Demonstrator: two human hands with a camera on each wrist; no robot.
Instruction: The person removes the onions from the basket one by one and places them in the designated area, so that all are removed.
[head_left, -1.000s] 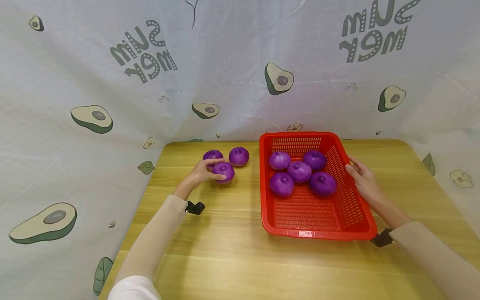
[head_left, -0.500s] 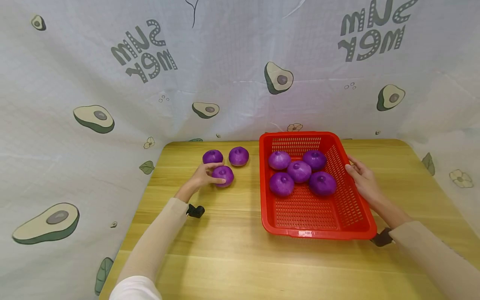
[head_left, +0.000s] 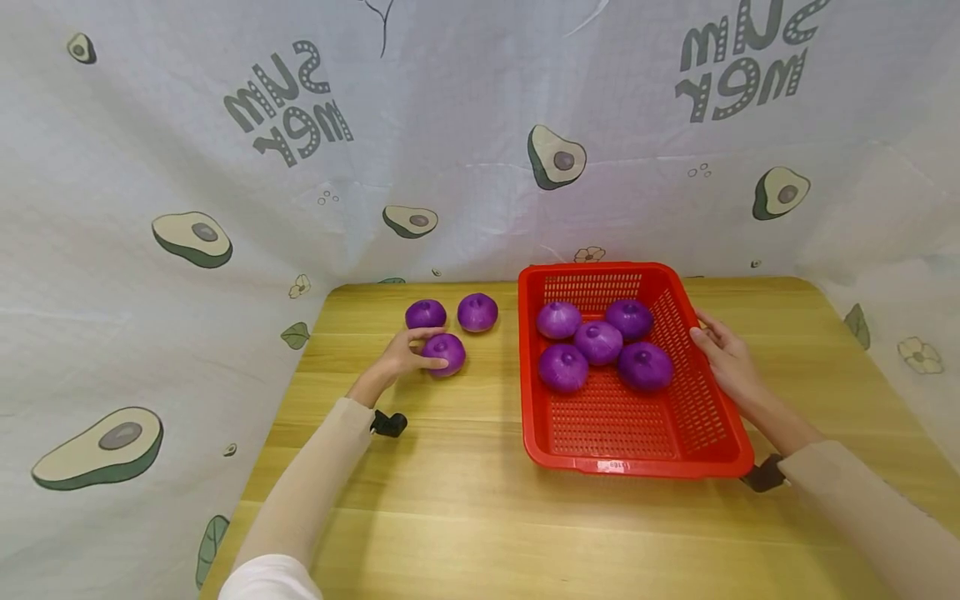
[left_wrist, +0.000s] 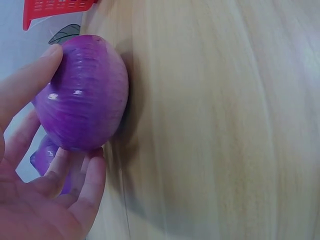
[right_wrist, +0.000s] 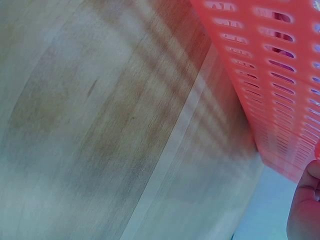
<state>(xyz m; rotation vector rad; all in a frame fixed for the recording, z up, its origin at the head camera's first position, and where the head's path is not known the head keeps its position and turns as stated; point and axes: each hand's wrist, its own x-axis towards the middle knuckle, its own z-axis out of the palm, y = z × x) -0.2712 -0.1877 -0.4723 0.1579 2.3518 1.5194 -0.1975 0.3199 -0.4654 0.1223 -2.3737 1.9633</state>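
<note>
My left hand [head_left: 405, 354] holds a purple onion [head_left: 448, 356] between its thumb and fingers, at the left of the table. In the left wrist view the thumb lies against one side of this onion [left_wrist: 90, 95] and the fingertips touch the other. Just behind it sit two more purple onions, one at the left [head_left: 425, 312] and one at the right [head_left: 477, 312]. A red plastic basket [head_left: 611, 465] with several purple onions in its far half stands to the right. My right hand [head_left: 731, 362] grips its right rim, thumb on top; the fingers are partly hidden behind the wall.
The wooden table [head_left: 450, 517] stretches in front of the basket and to both sides. A white cloth [head_left: 450, 125] printed with avocados hangs behind the table and along its sides. Black wrist mounts [head_left: 390, 423] stick out beside the sleeves.
My left hand and the onion in it have shifted slightly toward me, away from the two onions behind. The right hand and the basket have stayed where they were.
</note>
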